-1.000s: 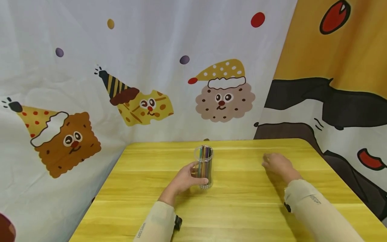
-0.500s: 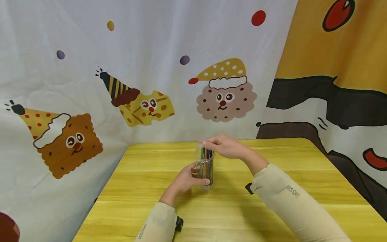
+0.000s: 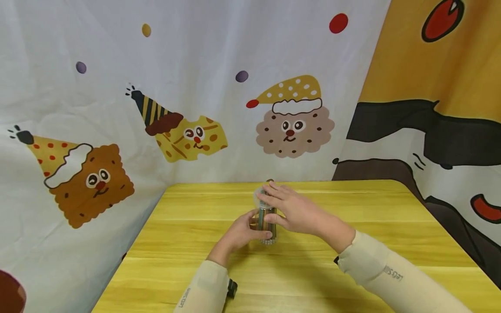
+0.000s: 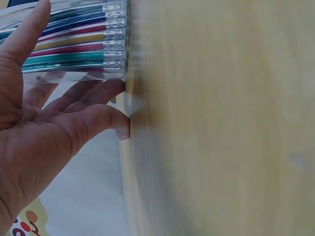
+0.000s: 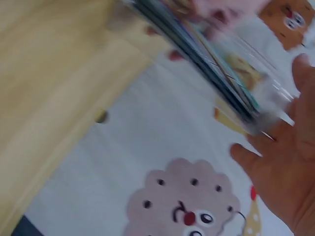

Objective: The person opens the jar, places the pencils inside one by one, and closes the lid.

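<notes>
A clear plastic tube (image 3: pixel 267 227) of colored pencils stands upright on the table (image 3: pixel 188 243). My left hand (image 3: pixel 239 234) holds it low, thumb across the front and fingers behind. In the left wrist view, metal ferrules tip the pencils (image 4: pixel 78 44) at the tube's base. My right hand (image 3: pixel 299 212) is over the tube's top, its fairly straight fingers on a whitish round top (image 3: pixel 257 198) and its thumb at the upper front. Blurred in the right wrist view, the tube's upper end lies by the right hand's fingers, which partly hide it.
Behind the table's far edge hangs a white curtain (image 3: pixel 188 52) printed with cartoon biscuits and cheese. A yellow and black printed part (image 3: pixel 426 87) is at the right. Dark wrist devices (image 3: pixel 232 288) sit at both beige sleeves.
My right hand has come from the right side of the table to the tube's rim, then settled lower over its top. My left hand keeps its hold on the tube.
</notes>
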A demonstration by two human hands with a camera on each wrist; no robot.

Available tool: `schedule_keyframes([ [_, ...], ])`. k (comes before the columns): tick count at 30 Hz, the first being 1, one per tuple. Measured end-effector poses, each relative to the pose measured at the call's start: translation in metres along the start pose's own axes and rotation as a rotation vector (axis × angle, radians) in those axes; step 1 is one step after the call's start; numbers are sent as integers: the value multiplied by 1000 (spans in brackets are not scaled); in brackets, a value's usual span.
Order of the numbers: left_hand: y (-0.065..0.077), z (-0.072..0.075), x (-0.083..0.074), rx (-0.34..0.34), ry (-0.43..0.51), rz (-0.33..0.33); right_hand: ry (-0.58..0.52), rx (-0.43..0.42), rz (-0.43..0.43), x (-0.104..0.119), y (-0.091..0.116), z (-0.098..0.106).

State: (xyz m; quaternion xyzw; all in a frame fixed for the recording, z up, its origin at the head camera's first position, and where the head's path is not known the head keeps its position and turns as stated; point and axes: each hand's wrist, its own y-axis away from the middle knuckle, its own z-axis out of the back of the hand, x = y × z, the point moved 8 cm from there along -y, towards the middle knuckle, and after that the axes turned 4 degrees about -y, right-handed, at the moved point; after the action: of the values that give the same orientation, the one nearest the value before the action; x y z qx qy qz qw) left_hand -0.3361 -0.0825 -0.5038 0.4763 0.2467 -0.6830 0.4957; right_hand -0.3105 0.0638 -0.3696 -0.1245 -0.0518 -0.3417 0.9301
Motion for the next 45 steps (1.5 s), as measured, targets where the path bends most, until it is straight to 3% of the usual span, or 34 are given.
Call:
schedule_keyframes([
  [4, 1, 1, -1, 1, 3, -4, 37, -134, 63, 0, 5, -12],
  [12, 0, -1, -4, 21, 18, -20, 37, -567, 219, -4, 10, -24],
  [17, -2, 0, -4, -9, -25, -23, 116, -621, 202, 0, 5, -25],
  [21, -2, 1, -6, -30, -34, -10, 213, -584, 154, 12, 5, -16],
  [25, -2, 2, -7, -37, -27, 4, 229, -429, 79, 23, 0, -1],
  [28, -2, 2, -6, -37, -32, 11, 150, -338, 21, 21, -5, 9],
  [33, -4, -3, -5, -32, -43, 16, -18, -270, 3, 11, -8, 17],
  [38, -5, -6, -9, -15, -32, -6, -213, -64, 28, -1, -4, 14],
  [42, -6, -7, -18, 17, 25, -66, -232, 47, 67, -5, -4, 17],
  [45, -7, -8, -22, 18, 47, -88, -181, 9, 58, -7, -5, 19],
])
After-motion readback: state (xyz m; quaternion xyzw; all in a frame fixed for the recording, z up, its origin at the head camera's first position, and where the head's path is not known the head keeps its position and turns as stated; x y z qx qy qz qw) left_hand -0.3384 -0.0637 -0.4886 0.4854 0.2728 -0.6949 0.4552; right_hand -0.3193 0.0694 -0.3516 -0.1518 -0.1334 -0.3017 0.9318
